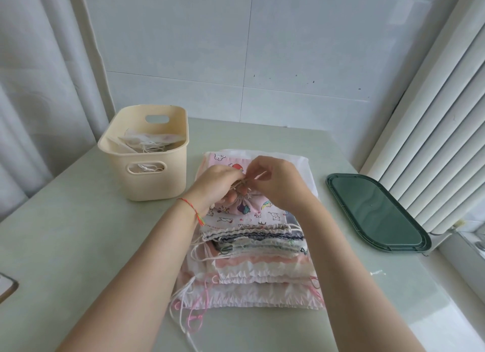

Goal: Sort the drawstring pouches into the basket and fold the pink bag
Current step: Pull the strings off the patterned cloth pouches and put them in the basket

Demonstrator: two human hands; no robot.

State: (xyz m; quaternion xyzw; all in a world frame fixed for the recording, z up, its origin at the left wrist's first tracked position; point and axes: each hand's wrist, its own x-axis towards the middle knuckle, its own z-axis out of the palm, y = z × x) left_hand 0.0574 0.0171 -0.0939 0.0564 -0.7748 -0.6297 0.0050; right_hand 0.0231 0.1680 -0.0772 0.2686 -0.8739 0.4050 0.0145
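Working right over the middle of the pile, both hands meet on one small pouch (242, 207), a pink printed one gathered into a bunched ball. Left hand (217, 185) curls around the gathered neck from the left, fingers wrapped under the fabric, a red string bracelet (190, 207) showing at that wrist. Right hand (275, 179) comes in from the right with fingertips pinching the pale drawstring (253, 178) at the very top of the bundle, so the cord sits between the two hands and the pouch's round body hangs just below and toward the camera from both grips. Underneath, the stack of drawstring pouches (252, 249) lies flat on the pale green table (78, 246), ruffled tops fanned toward the viewer, loose white and pink cords (189, 309) trailing off the near left corner. That stack rests on a pale pink bag (301, 162), whose far edge peeks out beyond the hands. Off to the left, the cream basket (154, 178) stands near the pile but apart from it, with at least one light pouch and white cords already inside. On the right, well clear of the pile, a dark green tray (372, 212) lies flat beside the white ribbed wall.
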